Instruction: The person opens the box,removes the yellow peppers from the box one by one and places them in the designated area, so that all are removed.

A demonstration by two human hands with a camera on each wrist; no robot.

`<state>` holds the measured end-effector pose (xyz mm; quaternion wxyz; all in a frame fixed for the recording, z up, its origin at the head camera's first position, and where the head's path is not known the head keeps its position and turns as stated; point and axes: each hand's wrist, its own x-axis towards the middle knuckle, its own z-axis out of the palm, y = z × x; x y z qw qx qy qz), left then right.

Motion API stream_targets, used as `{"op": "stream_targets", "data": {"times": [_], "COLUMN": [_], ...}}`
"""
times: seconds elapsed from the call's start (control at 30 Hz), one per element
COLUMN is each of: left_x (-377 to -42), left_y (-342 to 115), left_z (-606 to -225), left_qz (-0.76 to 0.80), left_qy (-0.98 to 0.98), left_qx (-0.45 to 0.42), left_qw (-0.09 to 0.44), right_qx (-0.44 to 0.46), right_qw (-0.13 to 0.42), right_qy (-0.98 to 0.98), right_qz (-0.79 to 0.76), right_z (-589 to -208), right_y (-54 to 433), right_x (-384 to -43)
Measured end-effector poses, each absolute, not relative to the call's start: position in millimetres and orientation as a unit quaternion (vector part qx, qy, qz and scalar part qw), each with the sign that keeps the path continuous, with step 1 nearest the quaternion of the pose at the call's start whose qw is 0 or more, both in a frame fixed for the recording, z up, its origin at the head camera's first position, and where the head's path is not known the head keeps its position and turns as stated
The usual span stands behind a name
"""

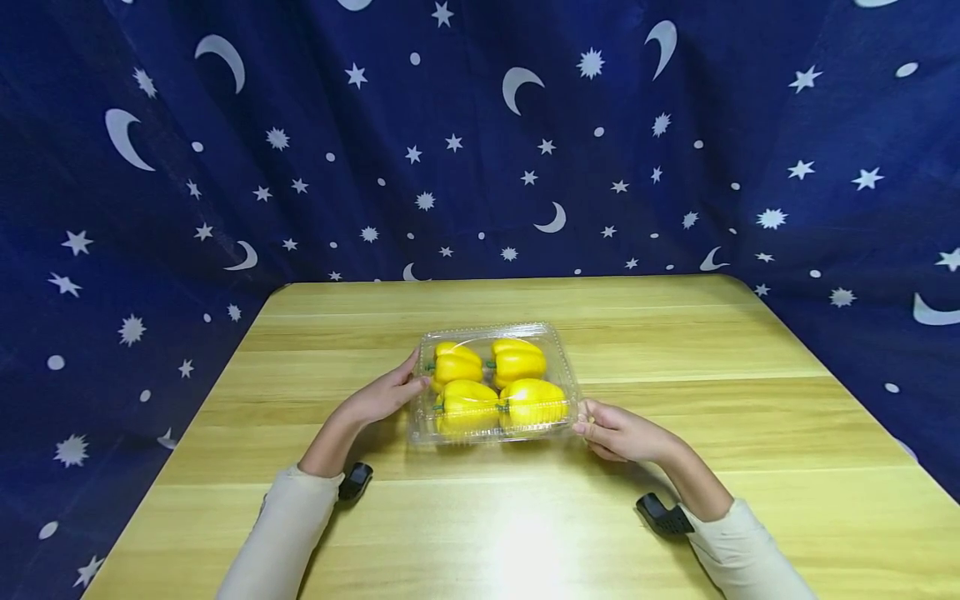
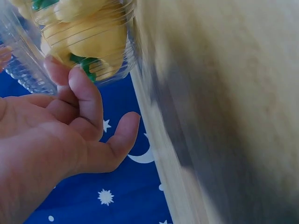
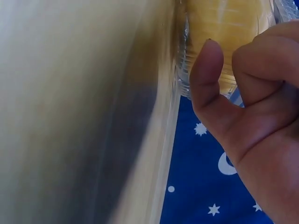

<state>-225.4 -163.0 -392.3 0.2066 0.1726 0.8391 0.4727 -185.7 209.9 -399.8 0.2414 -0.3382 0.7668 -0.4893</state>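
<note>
A clear plastic clamshell box (image 1: 561,354) with its lid down is at the middle of the wooden table. Inside it several yellow bell peppers (image 1: 532,400) with green stems show through the plastic. My left hand (image 1: 386,392) holds the box by its left side; in the left wrist view, bent fingers (image 2: 88,95) meet the plastic beside a green stem. At the front right corner, my right hand (image 1: 618,429) grips the box's edge. The right wrist view has the thumb (image 3: 205,70) against the ribbed side wall, with the index finger bent near it.
The light wooden table (image 1: 675,333) reaches back to a dark blue curtain (image 1: 465,167) with white moons and stars, which also hangs along both sides. Black wrist devices (image 1: 663,515) sit at the cuffs of the beige sleeves (image 1: 288,525). A bright glare lies on the table's front.
</note>
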Motion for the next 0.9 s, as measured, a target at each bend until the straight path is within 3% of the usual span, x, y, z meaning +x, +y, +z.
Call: {"op": "stream_targets", "data": {"times": [0.5,0.9], "left_x": [-225.7,-228.2], "left_y": [-164.3,-165.4], "left_z": [-391.4,-393.2], "left_qz": [0.464,0.462], "left_qy": [0.844,0.842], "left_qx": [0.181,0.188], "left_qw": [0.201,0.206], "right_qx": [-0.302,-0.287], "right_qw": [0.242,0.161], "right_qy": [0.794,0.814], "right_qz": [-0.469,-0.478], "right_z": [-398.7,-393.1], "right_y": [215.7,216.6], "right_x": [-190.1,-197.4]}}
